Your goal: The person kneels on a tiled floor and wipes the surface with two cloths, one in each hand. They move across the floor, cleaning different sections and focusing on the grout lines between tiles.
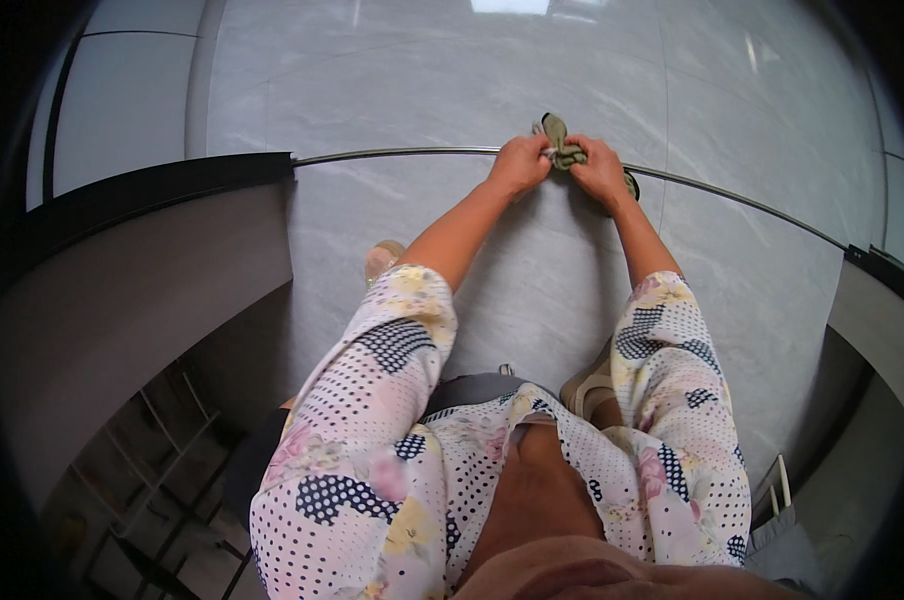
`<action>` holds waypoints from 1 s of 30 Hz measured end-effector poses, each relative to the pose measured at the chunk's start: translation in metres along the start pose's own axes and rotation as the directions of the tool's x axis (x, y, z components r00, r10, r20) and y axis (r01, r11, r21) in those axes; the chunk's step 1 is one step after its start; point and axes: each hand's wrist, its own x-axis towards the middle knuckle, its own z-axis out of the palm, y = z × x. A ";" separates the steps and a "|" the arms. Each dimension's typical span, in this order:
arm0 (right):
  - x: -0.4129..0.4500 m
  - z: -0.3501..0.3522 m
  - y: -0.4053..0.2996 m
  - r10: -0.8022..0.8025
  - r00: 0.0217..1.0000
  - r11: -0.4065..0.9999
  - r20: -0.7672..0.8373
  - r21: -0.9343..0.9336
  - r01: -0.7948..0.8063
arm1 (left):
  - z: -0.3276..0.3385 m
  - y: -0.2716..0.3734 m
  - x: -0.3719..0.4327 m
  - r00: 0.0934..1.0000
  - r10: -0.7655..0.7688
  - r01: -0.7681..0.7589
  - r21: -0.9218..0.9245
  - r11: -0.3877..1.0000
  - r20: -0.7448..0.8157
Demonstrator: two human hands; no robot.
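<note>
A thin metal rail [737, 196] spans the view above the floor. At its middle, my left hand [523, 163] and my right hand [598, 169] hold a bunched olive-green cloth piece [555, 133] with dark edging, fingertips pinched close together on it. Beside the left fingertips a short pale cord or strip [537, 128] sticks out. Another bit of green, dark-edged fabric [632, 184] shows below the right wrist, largely hidden by it; I cannot tell if it joins the first. Whether the cloth is tied around the rail is unclear.
Dark-topped panels [159, 180] flank the rail at left and right. A wire rack [152, 450] stands in shadow at lower left. Grey stone-look floor tiles [422, 90] lie beyond the rail. Sandalled feet [591, 386] are below my arms; grey cloth [782, 551] hangs at lower right.
</note>
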 end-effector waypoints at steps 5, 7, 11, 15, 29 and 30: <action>-0.042 0.027 -0.001 -0.232 0.972 0.970 0.030 0.089 0.228 | 0.041 0.000 -0.090 0.964 0.215 -0.200 -0.105 0.974 0.154; -0.064 0.036 -0.007 -0.306 0.946 0.943 0.111 0.171 0.285 | 0.051 0.007 -0.120 0.914 0.299 -0.249 -0.204 0.947 0.273; -0.110 0.025 -0.012 -0.303 0.843 0.935 0.445 0.308 0.173 | 0.030 0.011 -0.141 0.637 0.183 -0.032 -0.212 0.977 0.749; -0.122 -0.017 0.012 0.023 0.886 0.901 0.464 0.375 -0.220 | -0.003 -0.004 -0.110 0.797 0.010 0.350 -0.474 0.808 0.604; -0.114 -0.025 0.059 0.078 0.849 0.914 -0.522 -0.304 -0.270 | -0.005 -0.011 0.022 0.982 0.128 -0.145 0.120 0.982 0.138; -0.114 -0.023 0.061 0.098 0.858 0.911 -0.504 -0.301 -0.281 | 0.002 0.000 0.023 0.929 0.067 -0.036 -0.091 0.995 0.365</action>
